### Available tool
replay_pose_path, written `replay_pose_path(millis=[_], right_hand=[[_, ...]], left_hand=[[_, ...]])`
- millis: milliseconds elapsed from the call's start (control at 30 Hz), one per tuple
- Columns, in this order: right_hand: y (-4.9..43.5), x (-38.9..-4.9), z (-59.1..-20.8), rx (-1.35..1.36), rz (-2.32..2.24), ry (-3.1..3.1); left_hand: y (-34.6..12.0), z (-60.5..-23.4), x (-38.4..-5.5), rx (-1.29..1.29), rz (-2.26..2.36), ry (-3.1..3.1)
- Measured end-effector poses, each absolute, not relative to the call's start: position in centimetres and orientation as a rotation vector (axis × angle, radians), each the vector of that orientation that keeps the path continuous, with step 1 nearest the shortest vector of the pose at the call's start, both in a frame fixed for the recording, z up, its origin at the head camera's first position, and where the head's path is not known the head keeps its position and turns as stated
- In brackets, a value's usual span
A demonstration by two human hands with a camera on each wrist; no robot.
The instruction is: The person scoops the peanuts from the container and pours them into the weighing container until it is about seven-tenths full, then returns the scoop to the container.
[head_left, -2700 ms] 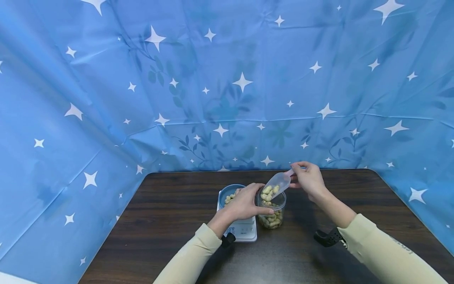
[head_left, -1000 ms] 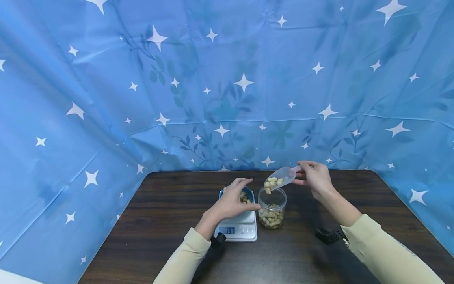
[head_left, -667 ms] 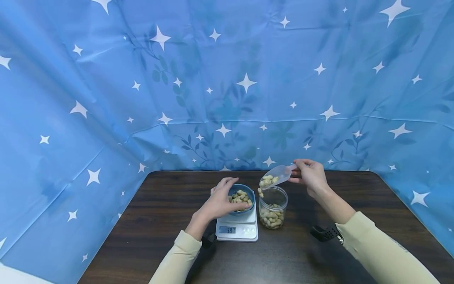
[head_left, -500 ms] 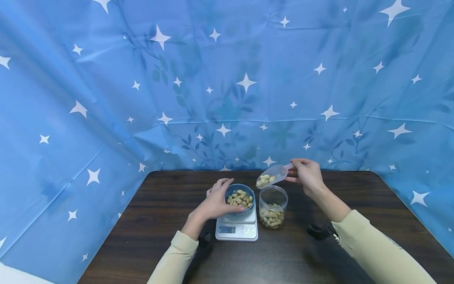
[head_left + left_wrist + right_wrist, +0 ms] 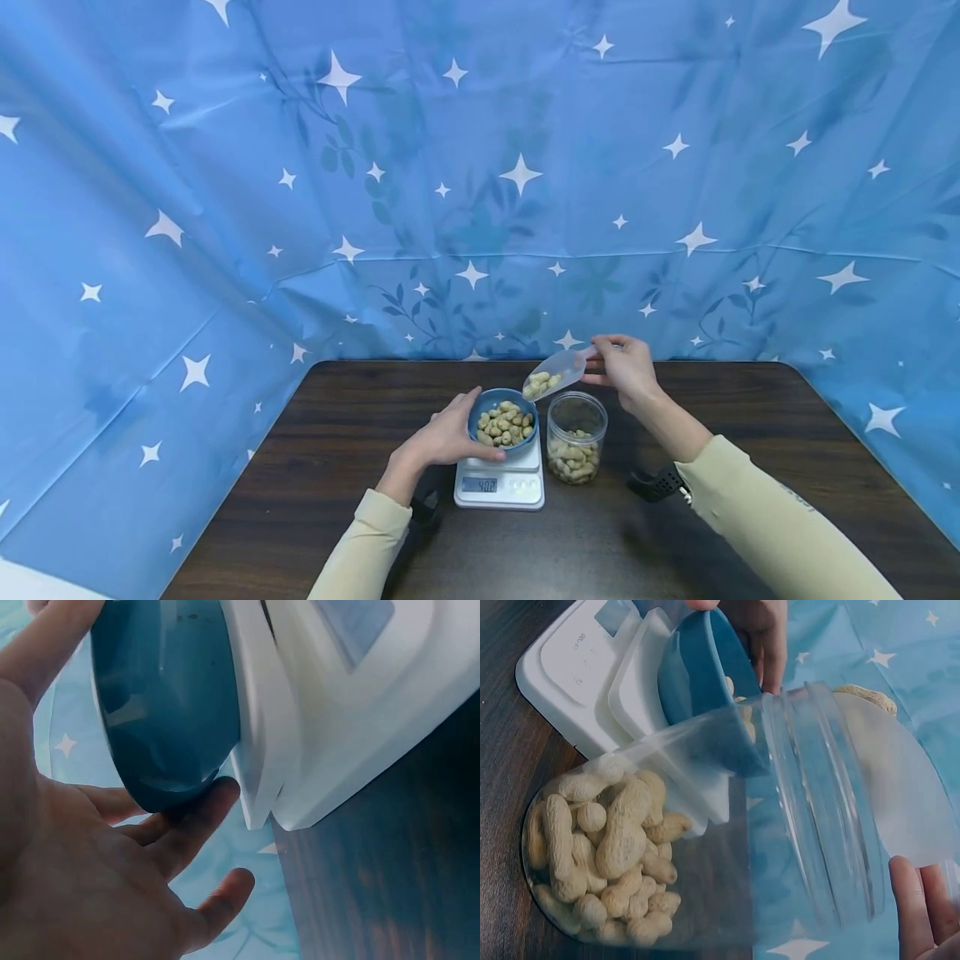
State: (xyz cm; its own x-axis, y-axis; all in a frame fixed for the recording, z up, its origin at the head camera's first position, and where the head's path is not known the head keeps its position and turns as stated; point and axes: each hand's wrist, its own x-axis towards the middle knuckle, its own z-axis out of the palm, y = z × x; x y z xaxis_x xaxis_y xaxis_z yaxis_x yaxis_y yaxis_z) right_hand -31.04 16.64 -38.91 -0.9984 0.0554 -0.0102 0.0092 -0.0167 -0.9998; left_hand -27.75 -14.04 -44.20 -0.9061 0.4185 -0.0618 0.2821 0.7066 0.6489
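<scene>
My left hand (image 5: 442,433) holds the blue bowl (image 5: 475,415) of peanuts, thumb at its near side and fingers round the far left. In the left wrist view its fingertips touch the bowl's outer wall. Beneath the bowl is a white kitchen scale (image 5: 517,492) whose display reads about 40. My right hand (image 5: 626,367) pinches the handle of a clear plastic scoop (image 5: 566,367). Peanuts (image 5: 542,383) lie in the scoop, whose lip is tilted down over the bowl's right rim. Right of the scale stands a clear jar (image 5: 577,408), partly filled with peanuts (image 5: 626,832).
Everything stands on a dark wood-grain table (image 5: 360,442). Behind it hangs a blue cloth (image 5: 480,167) with white stars. The jar stands uncovered close beside the scale, below the right hand.
My right hand has carried the scoop left, from the jar's mouth to the bowl's edge. The left hand has moved from the jar to the bowl. The scale's reading has risen from 38.7.
</scene>
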Motion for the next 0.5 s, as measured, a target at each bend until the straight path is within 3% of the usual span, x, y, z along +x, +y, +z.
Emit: replay_pose_path(millis=[500], right_hand=[[13.6, -31.4, -39.4, 0.022, 1.983, -2.230]], left_hand=[[-14.0, -44.5, -27.7, 0.545, 1.024, 2.709]])
